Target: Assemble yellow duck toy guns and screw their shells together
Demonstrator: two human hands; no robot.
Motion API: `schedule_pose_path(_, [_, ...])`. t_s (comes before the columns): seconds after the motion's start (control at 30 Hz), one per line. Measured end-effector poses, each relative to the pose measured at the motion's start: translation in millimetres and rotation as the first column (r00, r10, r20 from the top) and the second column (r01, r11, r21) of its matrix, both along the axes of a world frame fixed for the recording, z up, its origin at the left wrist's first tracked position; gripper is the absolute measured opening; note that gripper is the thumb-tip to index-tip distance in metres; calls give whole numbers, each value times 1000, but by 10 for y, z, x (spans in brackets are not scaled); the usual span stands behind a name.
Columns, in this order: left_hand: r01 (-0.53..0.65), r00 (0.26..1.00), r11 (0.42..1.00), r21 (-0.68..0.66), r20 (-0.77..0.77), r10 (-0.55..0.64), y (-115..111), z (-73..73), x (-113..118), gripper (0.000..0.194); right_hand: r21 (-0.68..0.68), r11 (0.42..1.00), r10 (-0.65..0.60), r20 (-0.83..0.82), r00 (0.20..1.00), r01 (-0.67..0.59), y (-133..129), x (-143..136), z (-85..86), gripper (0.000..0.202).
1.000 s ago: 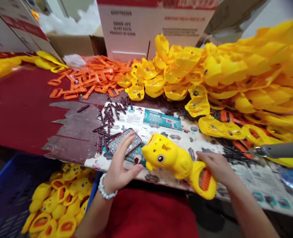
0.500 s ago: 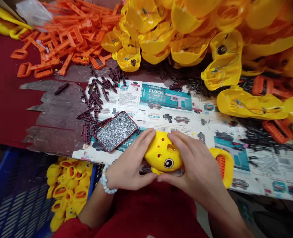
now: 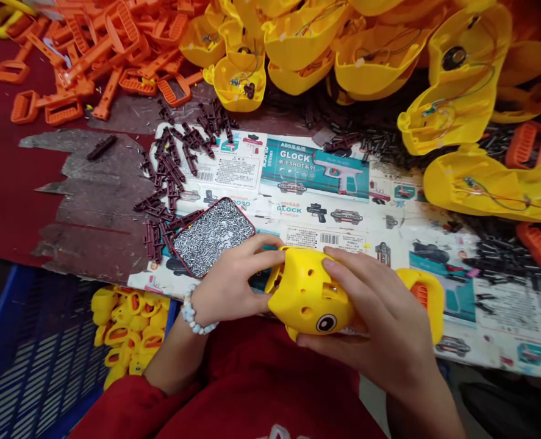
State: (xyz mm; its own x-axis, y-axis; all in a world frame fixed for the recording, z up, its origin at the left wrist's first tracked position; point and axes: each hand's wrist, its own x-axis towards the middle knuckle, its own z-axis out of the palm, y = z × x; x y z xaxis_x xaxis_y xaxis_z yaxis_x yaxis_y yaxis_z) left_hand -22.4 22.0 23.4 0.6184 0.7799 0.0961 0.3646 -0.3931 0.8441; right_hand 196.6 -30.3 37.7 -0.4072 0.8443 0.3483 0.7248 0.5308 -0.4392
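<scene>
A yellow plastic duck toy [image 3: 313,292] with a round black-and-white eye and several holes is held above the printed cardboard. My right hand [image 3: 380,311] wraps its right side, fingers on top and thumb below. My left hand [image 3: 233,280], with a beaded bracelet at its wrist, grips the toy's left end between fingers and thumb. A gap with dark red bits inside shows at that end. Beyond my right hand a yellow loop handle [image 3: 436,305] with an orange grip sticks out; its join is hidden. Close to my left hand lies a tray of small metal screws [image 3: 213,238].
Dark maroon plastic parts [image 3: 169,174] lie behind the tray. Orange handles [image 3: 96,61] are heaped at back left; open yellow shells [image 3: 240,76] with wires are piled at the back. A blue crate [image 3: 5,347] with yellow toys stands lower left. Black pieces [image 3: 499,259] lie right.
My left hand has slid to the toy's left end, its thumb drawn back from my right thumb. More of the toy's left end now shows. The view has shifted slightly.
</scene>
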Motion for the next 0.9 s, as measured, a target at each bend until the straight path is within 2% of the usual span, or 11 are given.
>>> schedule_pose_path(0.1, [-25,999,1000,6,-22,25,-1,-24,24,29,17,1000,1,22,1000,-2,-17,-27,8,53])
schedule_pose_path(0.3, [-81,996,997,-1,39,81,-60,-56,73,30,39,999,23,93,995,-27,-39,-62,31,51])
schedule_pose_path(0.43, [-81,996,996,-22,23,82,-75,-39,81,36,67,997,15,109,994,-22,-35,-47,13,53])
schedule_pose_path(0.5, [-23,1000,999,-48,9,24,-67,-19,47,40,84,996,1,104,995,-10,-29,-40,-1,54])
schedule_pose_path(0.6, [121,992,989,-79,-11,-123,-55,10,-47,47,107,994,-11,106,994,0,-28,-37,-16,52])
schedule_pose_path(0.67, [223,974,972,-66,-9,-224,-55,19,-101,63,115,993,-14,104,994,2,-31,-34,-21,49])
schedule_pose_path(0.73, [267,963,962,-51,-12,-268,-62,18,-112,79,109,994,-13,94,995,3,-34,-27,-25,48])
schedule_pose_path(0.8, [226,973,972,-69,-28,-228,-71,11,-75,80,99,995,3,76,997,-11,-34,-16,-30,49])
schedule_pose_path(0.9, [127,991,988,-92,-37,-130,-79,-8,7,66,92,995,32,47,998,-36,-37,-7,-37,49])
